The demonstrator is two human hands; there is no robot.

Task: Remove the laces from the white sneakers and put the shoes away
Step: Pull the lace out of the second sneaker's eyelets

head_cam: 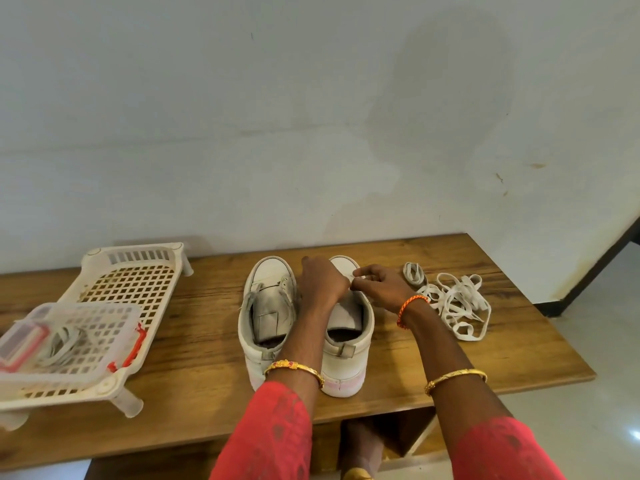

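Two white sneakers stand side by side on the wooden table [194,382], heels toward me. The left sneaker [266,306] shows bare eyelets with no lace. Both hands are over the front of the right sneaker [349,341]. My left hand [322,284] rests on its tongue area with fingers curled. My right hand [379,285] pinches a bit of white lace at the eyelets. A pile of loose white laces [453,303] lies to the right of the shoes.
A white plastic lattice rack [131,289] stands at the left, with a clear basket [69,337] of small items on its near end. The wall is close behind the table. The table's right edge drops to a tiled floor [602,341]. An open cubby [398,434] lies under the table.
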